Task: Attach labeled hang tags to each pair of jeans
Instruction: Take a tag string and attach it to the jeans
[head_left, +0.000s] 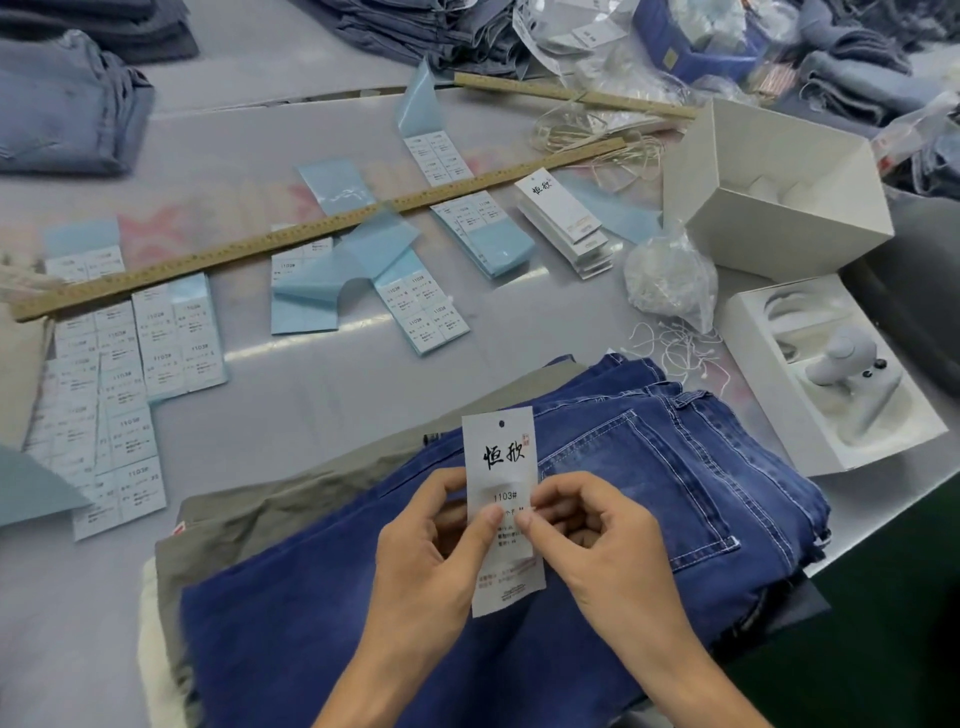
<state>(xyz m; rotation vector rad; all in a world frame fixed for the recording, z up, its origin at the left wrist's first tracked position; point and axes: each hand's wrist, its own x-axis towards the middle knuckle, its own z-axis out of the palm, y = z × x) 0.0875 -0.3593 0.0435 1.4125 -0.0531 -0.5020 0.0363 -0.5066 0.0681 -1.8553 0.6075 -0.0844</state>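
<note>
Both hands over folded blue jeans (597, 493) at the near edge of the bench (311, 395). White hang tag (501, 506) held upright between them, punched hole at the top, black characters under it, "1103#" on the label at mid-height. Left hand (431, 540) pinching the tag's left side, thumb on its face, fingers curled behind. Right hand (597, 525) pinching the right side, thumb tip pressed on the label, fingers folded in tight. Jeans lying back pocket up, atop a khaki garment (249, 514). Sticker sheets (171, 338) on blue backing scattered across the bench, a long wooden ruler (311, 234) laid over them. Stack of blank tags (563, 218) beyond, loose white strings (680, 348) near a bag, open white box (779, 192) at right.
</note>
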